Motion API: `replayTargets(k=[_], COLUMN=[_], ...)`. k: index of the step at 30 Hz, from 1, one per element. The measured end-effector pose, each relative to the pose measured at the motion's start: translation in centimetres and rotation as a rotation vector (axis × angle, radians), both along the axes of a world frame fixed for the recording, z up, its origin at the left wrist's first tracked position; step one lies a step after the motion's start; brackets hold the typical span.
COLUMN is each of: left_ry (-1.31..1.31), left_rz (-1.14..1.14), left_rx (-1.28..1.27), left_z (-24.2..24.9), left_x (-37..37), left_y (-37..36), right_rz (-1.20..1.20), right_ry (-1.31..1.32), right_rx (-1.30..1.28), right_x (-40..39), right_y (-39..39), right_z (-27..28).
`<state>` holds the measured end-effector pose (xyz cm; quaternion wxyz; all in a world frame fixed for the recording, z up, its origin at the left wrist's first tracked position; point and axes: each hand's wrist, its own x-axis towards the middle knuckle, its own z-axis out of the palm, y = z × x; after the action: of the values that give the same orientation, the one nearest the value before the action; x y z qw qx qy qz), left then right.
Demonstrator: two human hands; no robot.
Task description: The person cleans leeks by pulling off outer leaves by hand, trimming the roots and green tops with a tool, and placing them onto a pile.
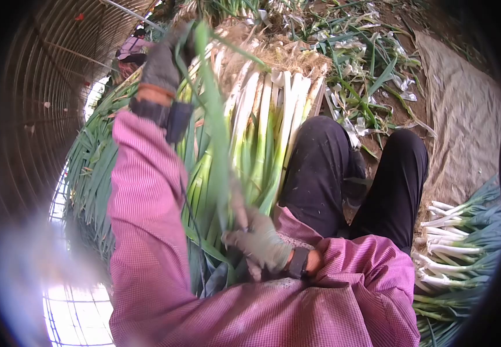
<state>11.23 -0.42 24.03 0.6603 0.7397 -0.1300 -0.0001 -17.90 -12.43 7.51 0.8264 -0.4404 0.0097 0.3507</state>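
Observation:
My left hand, in a dark glove, is raised over the root ends of a big pile of long green onions. Its blurred fingers appear closed around a green onion, whose smeared green leaves hang down in front of the pile. Lower, near my lap, is my right hand in a pale, dirty glove. Its fingers are spread apart beside the lower end of the hanging leaf, and I see nothing held in them. The piled onions lie with white stems toward the top and leaves toward the lower left.
Trimmed leaves and peelings litter the soil beyond my knees. A beige cloth covers ground at right. More cleaned green onions lie at lower right. Another person sits far back left, by the curved ribbed wall.

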Motion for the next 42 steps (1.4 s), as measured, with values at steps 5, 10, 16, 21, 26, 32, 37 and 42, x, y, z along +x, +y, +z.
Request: replayTargets(k=[5, 10, 16, 21, 26, 32, 37, 42], left_ry=[0.02, -1.042, -0.063, -0.123, 0.247, 0.1, -0.186, -0.19], left_rz=[-0.119, -0.614, -0.096, 0.005, 0.173, 0.117, 0.131, 0.079], left_rx=[0.126, 1.699, 1.54, 1.432, 0.75, 0.904, 1.151, 1.235], left_z=[0.3, -13.5, -16.4, -16.7, -12.1, -11.3, -11.2, -9.0], left_x=[-1.7, -10.5, -24.3, -22.8, -18.1, -17.8, -17.7, -18.1], left_y=[-3.9, 5.8, 5.2, 8.3, 9.6, 9.6, 10.6, 9.3], right_rz=[-0.269, -0.3, -0.519, -0.484, 0.075, 0.021, 0.013, 0.04], right_ry=[0.133, 0.07, 0.108, -0.107, 0.044, 0.051, -0.05, 0.092], right_rx=[0.001, -0.032, 0.223, 0.049, 0.052, 0.045, 0.059, 0.043], right_x=[2.9, 1.2, 5.0, 2.7, -0.7, -1.9, -2.9, -2.0], right_y=[-0.2, 0.5, -2.5, 0.9, 0.1, 0.5, 1.7, 0.1], right_z=[-1.5, -1.8, -0.4, -3.0, 2.0, 1.8, -0.4, 1.8])
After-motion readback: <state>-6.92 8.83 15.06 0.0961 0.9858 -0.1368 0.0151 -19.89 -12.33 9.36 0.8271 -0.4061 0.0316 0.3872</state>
